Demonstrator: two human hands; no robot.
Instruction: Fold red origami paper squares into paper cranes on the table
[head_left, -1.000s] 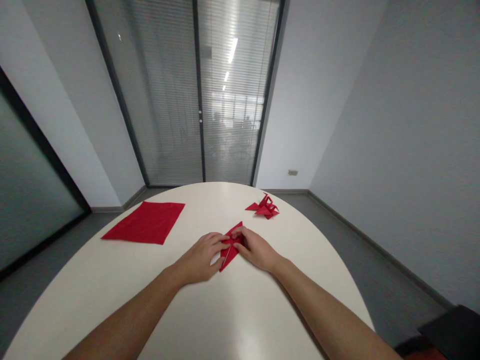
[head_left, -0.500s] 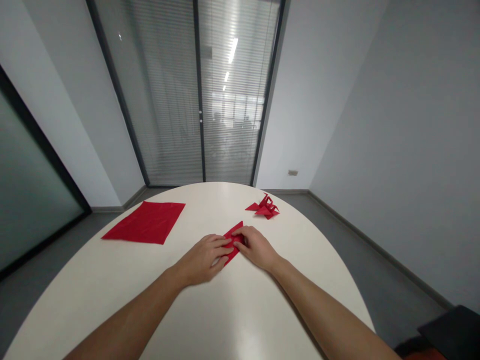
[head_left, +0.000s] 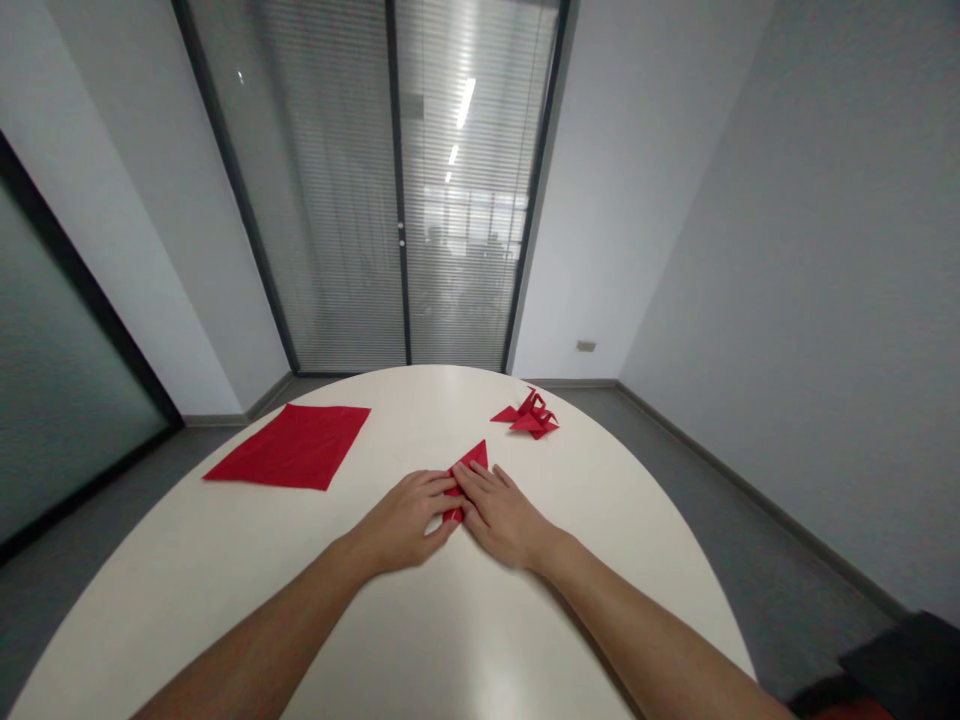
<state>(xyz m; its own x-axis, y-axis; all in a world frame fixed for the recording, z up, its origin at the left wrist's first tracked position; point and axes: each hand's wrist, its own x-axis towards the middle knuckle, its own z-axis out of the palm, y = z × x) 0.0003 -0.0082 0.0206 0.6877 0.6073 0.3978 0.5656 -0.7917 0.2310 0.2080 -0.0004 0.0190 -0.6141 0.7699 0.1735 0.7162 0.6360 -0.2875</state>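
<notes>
A folded red paper piece (head_left: 471,458) lies on the white round table (head_left: 420,620), mostly covered by my hands; only its far tip and a small bit between the hands show. My left hand (head_left: 409,515) lies flat on its left side with fingers stretched out. My right hand (head_left: 499,512) rests flat over its right side, fingers extended and pressing down. The two hands touch each other over the paper.
A flat red paper square (head_left: 292,445) lies at the table's left. A finished red folded paper figure (head_left: 531,414) sits farther back right. Glass doors with blinds stand behind the table; a dark object (head_left: 900,665) is at the lower right.
My right hand has slid nearer and laid flat over the folded paper, covering more of it. The left hand has stayed almost in place.
</notes>
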